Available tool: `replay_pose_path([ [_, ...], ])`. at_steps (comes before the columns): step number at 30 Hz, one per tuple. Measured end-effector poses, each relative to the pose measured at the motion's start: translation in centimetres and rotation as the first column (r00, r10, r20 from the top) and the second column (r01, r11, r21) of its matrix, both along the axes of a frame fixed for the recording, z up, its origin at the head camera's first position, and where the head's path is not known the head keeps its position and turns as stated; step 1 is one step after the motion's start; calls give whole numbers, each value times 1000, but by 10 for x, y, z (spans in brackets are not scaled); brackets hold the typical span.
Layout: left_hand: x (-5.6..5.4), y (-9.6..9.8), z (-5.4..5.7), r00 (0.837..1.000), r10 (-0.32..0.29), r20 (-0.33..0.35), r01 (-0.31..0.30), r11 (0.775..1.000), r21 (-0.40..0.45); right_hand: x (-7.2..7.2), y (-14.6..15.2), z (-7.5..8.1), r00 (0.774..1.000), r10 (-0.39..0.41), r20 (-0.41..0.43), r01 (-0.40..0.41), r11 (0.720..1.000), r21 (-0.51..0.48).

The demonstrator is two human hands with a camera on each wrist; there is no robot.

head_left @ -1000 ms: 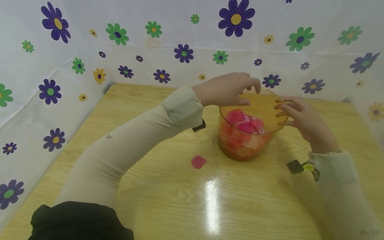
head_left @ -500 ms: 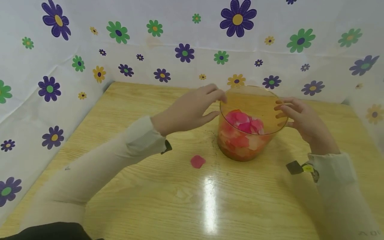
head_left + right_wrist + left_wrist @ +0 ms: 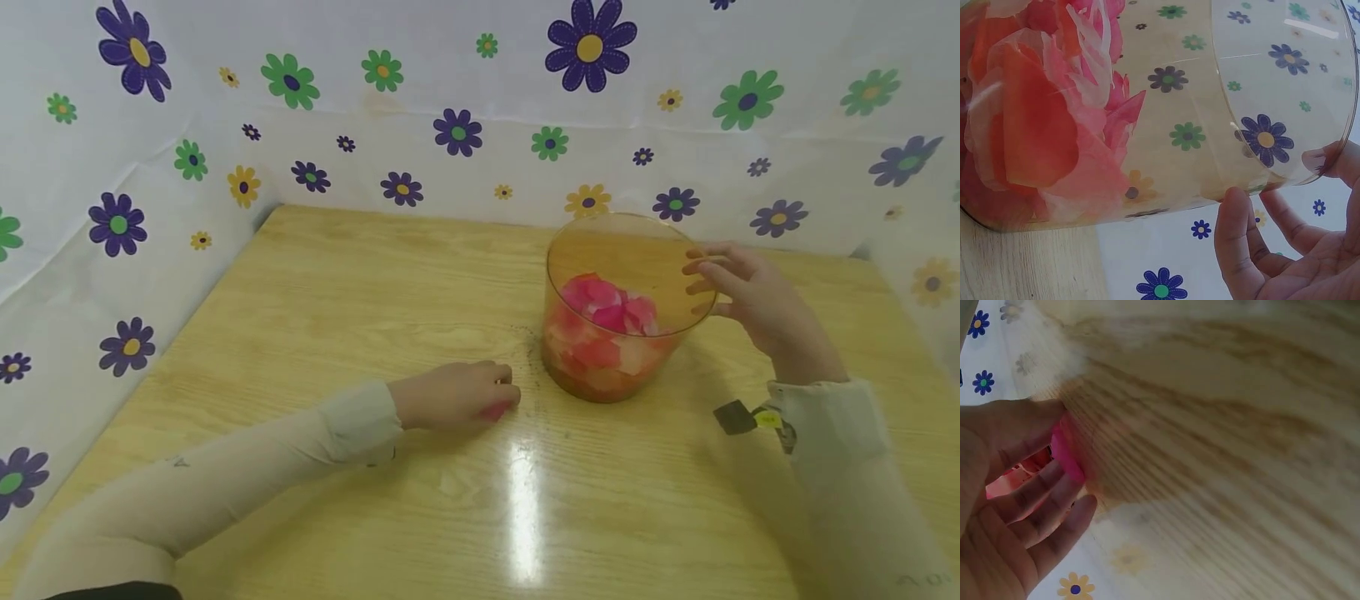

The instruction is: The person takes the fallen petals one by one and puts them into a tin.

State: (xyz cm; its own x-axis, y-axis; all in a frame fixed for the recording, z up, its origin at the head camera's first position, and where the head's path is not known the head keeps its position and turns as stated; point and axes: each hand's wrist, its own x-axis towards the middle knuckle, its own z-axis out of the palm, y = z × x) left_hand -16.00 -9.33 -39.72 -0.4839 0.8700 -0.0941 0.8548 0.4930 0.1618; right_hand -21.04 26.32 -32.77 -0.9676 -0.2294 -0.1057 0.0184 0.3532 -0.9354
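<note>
In the head view my left hand point(image 3: 459, 395) is down on the table, left of the container, its fingertips around a single pink petal point(image 3: 495, 408). Seen from the left wrist, the thumb and fingers pinch that bright pink petal point(image 3: 1067, 455) against the wood. A see-through amber container point(image 3: 558, 346) stands upright, partly filled with pink and red petals point(image 3: 609, 307). My right hand point(image 3: 767, 307) grips its right side near the rim. The right wrist view shows fingers point(image 3: 1233, 231) bent against the clear wall, with petals point(image 3: 1035, 119) behind it.
A light wood-grain table point(image 3: 360, 283) carries everything. White cloth with purple, green and yellow flowers point(image 3: 457, 132) hangs behind it and at both sides. Small dark specks point(image 3: 534, 358) lie beside the container's left foot. Light glares on the near tabletop.
My left hand has left the top of the container, moved left and down, and taken the loose petal on the table. The right hand and container have stayed in place.
</note>
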Motion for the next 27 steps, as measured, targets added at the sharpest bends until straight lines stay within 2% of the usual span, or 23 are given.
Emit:
replay_pose_path([
  [3,-3,0,-1,998,5,61,-6,1000,10,0,0,0,1000,-3,-3,3,1000,11],
  [6,-9,-1,0,986,11,169,-18,999,44,1,0,0,1000,-5,-4,5,1000,0],
  [7,-12,-1,2,981,13,196,-25,998,58,1,0,0,1000,-5,-4,5,1000,-1],
  [9,-21,-1,14,973,29,229,-50,995,85,1,0,0,1000,-3,-6,3,1000,5],
  [11,-31,0,35,974,68,217,-95,988,118,2,-1,1,1000,-6,-5,6,1000,10],
  [13,-44,4,63,974,123,189,-154,975,161,2,-1,1,1000,-13,-6,13,1000,20],
  [17,-65,22,123,966,216,140,-248,929,274,1,0,1,999,-37,-5,37,999,37],
  [19,-73,35,143,965,226,134,-256,920,295,1,0,1,999,-41,-6,41,998,57],
  [20,-76,43,149,965,224,135,-255,923,288,1,0,1,999,-42,-5,42,997,59],
  [23,-80,66,155,966,205,157,-235,950,204,1,0,1,999,-39,-2,39,997,62],
  [25,-79,78,152,966,190,175,-214,967,135,1,-1,1,999,-38,-1,38,998,55],
  [27,-78,85,147,965,177,193,-199,975,99,1,-1,0,999,-37,-2,37,998,52],
])
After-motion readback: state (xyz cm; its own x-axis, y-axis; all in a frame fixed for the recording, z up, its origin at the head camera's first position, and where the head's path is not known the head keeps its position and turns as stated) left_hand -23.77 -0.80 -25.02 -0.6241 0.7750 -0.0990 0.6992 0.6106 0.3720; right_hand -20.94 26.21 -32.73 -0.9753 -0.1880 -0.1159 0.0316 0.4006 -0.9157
